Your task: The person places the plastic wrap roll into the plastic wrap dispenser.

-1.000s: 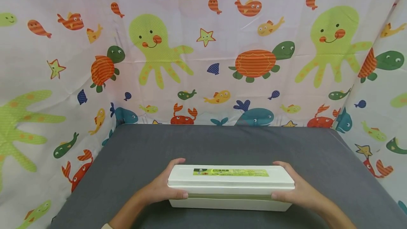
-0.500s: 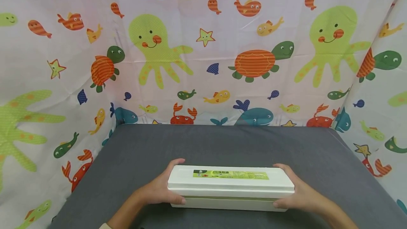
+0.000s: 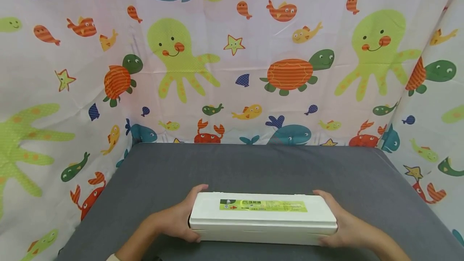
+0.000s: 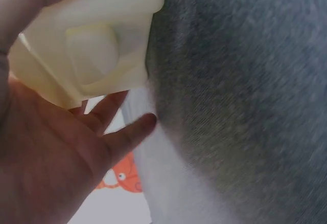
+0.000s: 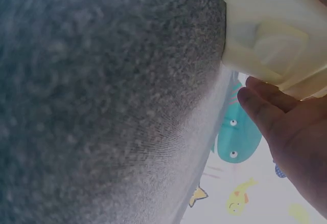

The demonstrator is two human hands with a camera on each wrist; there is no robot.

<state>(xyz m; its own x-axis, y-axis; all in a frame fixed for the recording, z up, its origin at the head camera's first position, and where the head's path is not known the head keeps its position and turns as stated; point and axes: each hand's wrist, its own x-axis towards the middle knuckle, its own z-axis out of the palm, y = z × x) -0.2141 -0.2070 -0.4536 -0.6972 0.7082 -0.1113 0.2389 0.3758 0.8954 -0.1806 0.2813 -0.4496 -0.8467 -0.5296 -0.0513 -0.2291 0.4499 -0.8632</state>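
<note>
A long white cling film box (image 3: 263, 216) lies crosswise near the front of the table, its green-and-yellow label facing up. My left hand (image 3: 177, 217) grips its left end, thumb low on the front face and fingers at the back. At the opposite end my right hand (image 3: 348, 226) holds it the same way. In the left wrist view, the cream end wall of the box (image 4: 92, 50) shows a raised rounded panel beside the left hand (image 4: 56, 157). The right wrist view has the other end of the box (image 5: 276, 40) above the right hand's fingers (image 5: 263, 111). Whatever is inside is hidden.
Dark grey cloth covers the table (image 3: 253, 168). A white curtain (image 3: 232, 92) printed with sea animals stands along the back and both sides. A small dark thing peeks in at the bottom edge near the left forearm.
The greenish gap under the lid's front edge has closed, and the lid now sits down on the base. Both thumbs have slid lower on the front. The box appears slightly lower in view.
</note>
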